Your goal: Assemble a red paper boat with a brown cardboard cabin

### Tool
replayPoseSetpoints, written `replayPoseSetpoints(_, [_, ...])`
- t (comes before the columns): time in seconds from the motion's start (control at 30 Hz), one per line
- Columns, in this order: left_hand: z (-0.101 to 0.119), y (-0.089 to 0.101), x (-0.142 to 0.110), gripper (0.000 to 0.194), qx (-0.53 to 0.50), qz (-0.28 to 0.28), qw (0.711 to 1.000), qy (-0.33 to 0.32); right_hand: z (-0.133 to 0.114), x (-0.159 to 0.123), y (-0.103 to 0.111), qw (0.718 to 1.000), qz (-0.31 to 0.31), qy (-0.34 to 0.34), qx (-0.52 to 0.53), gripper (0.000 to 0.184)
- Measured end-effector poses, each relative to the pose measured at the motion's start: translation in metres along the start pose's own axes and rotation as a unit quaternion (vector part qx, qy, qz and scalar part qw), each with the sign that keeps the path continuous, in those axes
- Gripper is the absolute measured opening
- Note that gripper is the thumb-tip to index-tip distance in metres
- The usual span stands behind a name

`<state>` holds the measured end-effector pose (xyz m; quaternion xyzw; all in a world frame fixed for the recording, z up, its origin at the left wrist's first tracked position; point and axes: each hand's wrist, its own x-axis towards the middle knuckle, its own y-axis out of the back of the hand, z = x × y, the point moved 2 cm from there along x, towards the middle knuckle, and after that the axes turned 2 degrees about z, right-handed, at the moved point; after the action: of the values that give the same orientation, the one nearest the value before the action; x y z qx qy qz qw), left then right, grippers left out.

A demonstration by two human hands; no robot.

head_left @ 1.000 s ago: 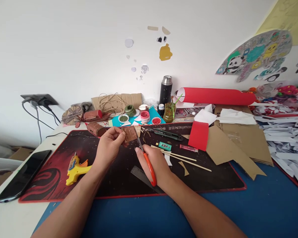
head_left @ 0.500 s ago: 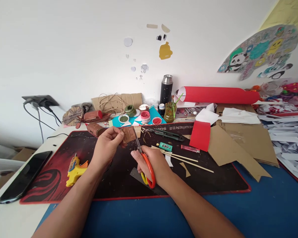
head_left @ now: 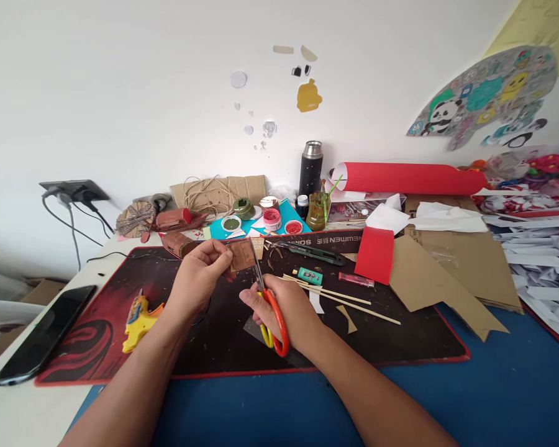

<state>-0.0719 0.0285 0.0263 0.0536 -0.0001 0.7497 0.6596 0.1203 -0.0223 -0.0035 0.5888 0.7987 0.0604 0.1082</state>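
Observation:
My left hand (head_left: 202, 270) pinches a small piece of brown cardboard (head_left: 242, 255) by its left edge, above the black desk mat. In my right hand (head_left: 286, 304) are scissors (head_left: 276, 320) with red and yellow handles, my thumb and fingers through the loops. The scissor blades point up and away from me, along the right edge of the cardboard piece. Whether the blades are cutting into it or only beside it I cannot tell. A yellow glue gun (head_left: 140, 323) lies on the mat left of my left forearm.
Right of my hands lie thin wooden sticks (head_left: 340, 295), a green utility knife (head_left: 307, 251), a turquoise box (head_left: 310, 275) and red card (head_left: 375, 256). Open paint jars (head_left: 272, 218) and a black thermos (head_left: 312, 167) stand behind. A phone (head_left: 44, 335) lies left; cut cardboard (head_left: 419, 273) lies right.
The scissor handles have shifted slightly left and my right thumb has moved left with them. The cardboard piece is turned a little, showing more of its face. My left hand keeps its pinch.

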Motion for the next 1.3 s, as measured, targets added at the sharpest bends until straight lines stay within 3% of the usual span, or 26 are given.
replayPoseSetpoints(0.7, [-0.0036, -0.0066, -0.0009, 0.019, -0.008, -0.008, 1.000, -0.001, 0.0019, 0.0000, -0.0007, 0.990, 0.064, 0.046, -0.120, 0.051])
replayPoseSetpoints(1.3, [-0.0005, -0.0097, 0.0004, 0.020, -0.001, 0.003, 1.000, 0.007, -0.0001, 0.0005, -0.0026, 0.991, 0.063, 0.040, -0.115, 0.046])
